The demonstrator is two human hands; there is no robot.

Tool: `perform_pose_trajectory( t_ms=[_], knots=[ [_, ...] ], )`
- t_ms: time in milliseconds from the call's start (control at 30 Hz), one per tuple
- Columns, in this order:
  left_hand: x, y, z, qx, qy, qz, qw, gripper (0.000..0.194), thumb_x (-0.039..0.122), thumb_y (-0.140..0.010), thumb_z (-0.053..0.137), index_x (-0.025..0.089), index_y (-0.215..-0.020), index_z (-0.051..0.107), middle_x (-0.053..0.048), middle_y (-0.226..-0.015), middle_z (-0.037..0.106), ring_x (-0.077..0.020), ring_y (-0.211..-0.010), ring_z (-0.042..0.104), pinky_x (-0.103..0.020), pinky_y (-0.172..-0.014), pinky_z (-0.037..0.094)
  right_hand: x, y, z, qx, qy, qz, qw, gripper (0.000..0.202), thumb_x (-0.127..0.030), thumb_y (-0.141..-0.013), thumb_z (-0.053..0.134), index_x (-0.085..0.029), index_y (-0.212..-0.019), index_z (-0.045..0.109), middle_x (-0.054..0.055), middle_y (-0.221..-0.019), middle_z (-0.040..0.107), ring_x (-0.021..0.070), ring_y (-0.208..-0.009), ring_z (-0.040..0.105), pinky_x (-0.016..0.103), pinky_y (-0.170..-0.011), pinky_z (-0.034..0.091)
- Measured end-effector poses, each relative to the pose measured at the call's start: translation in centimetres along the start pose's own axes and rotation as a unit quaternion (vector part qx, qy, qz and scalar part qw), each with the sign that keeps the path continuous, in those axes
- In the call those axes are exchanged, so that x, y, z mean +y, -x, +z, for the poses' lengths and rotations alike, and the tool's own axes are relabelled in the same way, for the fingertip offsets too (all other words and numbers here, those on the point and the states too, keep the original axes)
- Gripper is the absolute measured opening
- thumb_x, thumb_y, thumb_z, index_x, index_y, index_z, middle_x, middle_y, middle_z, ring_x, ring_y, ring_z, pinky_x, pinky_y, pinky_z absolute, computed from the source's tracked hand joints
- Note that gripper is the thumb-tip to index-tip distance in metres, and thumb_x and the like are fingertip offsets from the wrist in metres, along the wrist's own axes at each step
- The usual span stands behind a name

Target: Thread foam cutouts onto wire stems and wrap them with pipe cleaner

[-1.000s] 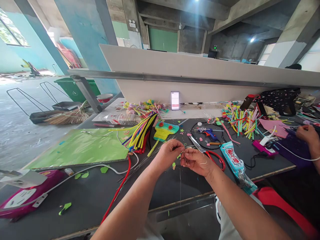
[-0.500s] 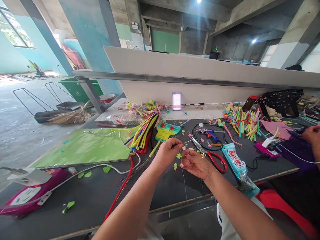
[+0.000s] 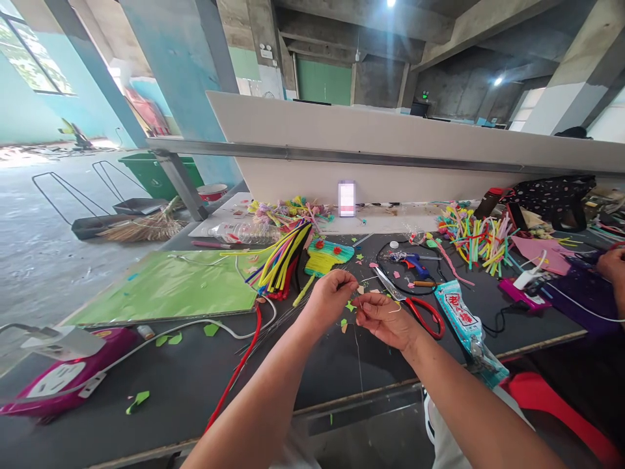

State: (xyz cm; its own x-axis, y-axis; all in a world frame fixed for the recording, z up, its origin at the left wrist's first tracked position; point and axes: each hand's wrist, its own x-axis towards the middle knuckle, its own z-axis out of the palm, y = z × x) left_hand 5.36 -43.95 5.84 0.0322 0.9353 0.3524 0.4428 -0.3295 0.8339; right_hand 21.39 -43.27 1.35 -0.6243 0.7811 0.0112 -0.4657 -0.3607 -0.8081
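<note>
1. Pale, hair-thin strand (image 3: 358, 355) trails down from the right hand (image 3: 383, 319), in front of the dark worktop (image 3: 327, 371).
2. Right grip is pinched on the strand.
3. Left hand (image 3: 332, 294), just beside: fingertips together; anything between them is too fine to make out.

Head-worn view, forward and down over the worktable (image 3: 190, 384)

The camera sits at the wearer's head, above and behind both forearms (image 3: 273, 384), which enter from the bottom edge; the left hand (image 3: 332, 291) and right hand (image 3: 387, 320) show just below the middle of the frame, near the lens. It faces across the worktable to the pale partition (image 3: 293, 176), its wide angle taking in the ceiling (image 3: 351, 19) above, the floor (image 3: 29, 260) at left, and another person's hand (image 3: 612, 264) at the right edge.
</note>
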Motion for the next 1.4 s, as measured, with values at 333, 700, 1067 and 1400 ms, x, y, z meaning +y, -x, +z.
perform_pose_trajectory(
  t_ms=[333,700,1067,1400],
  knots=[
    [0.5,0.1,0.2,-0.005,-0.064,0.027,0.998,0.012,0.020,-0.076,0.050,0.017,-0.068,0.059,-0.001,-0.071,0.060,-0.0131,-0.069,0.053,-0.023,-0.064,0.039,-1.3,-0.1,-0.5,0.014,0.039,0.022,0.999,0.019,-0.029,-0.073,0.073,-0.017,-0.088,0.070,0.005,-0.076,0.068,0.0034,-0.045,0.040,0.021,-0.049,0.032],
    [0.5,0.3,0.9,-0.008,-0.100,0.066,0.993,0.013,0.014,-0.076,0.052,0.017,-0.065,0.057,-0.002,-0.072,0.058,-0.0143,-0.074,0.053,-0.025,-0.067,0.039,-1.7,-0.2,0.6,0.076,0.123,0.020,0.989,0.026,-0.030,-0.065,0.076,-0.013,-0.082,0.065,0.000,-0.061,0.063,0.0013,-0.034,0.037,0.017,-0.033,0.017],
    [0.1,0.3,1.1,-0.007,-0.072,0.049,0.996,0.011,0.014,-0.074,0.053,0.016,-0.065,0.059,-0.003,-0.074,0.062,-0.0145,-0.075,0.055,-0.025,-0.069,0.042,-1.5,0.1,0.5,0.109,0.105,0.070,0.986,0.022,-0.031,-0.067,0.076,-0.016,-0.079,0.064,-0.002,-0.059,0.061,0.0048,-0.042,0.051,0.014,-0.034,0.026],
    [-0.2,0.3,1.3,-0.017,-0.040,0.029,0.999,0.012,0.015,-0.073,0.052,0.015,-0.063,0.058,0.000,-0.066,0.059,-0.0121,-0.066,0.052,-0.023,-0.062,0.039,-1.3,0.1,0.4,0.128,0.066,0.082,0.986,0.023,-0.029,-0.063,0.078,-0.017,-0.075,0.062,-0.004,-0.054,0.056,0.0010,-0.037,0.041,0.012,-0.034,0.026]
  ],
)
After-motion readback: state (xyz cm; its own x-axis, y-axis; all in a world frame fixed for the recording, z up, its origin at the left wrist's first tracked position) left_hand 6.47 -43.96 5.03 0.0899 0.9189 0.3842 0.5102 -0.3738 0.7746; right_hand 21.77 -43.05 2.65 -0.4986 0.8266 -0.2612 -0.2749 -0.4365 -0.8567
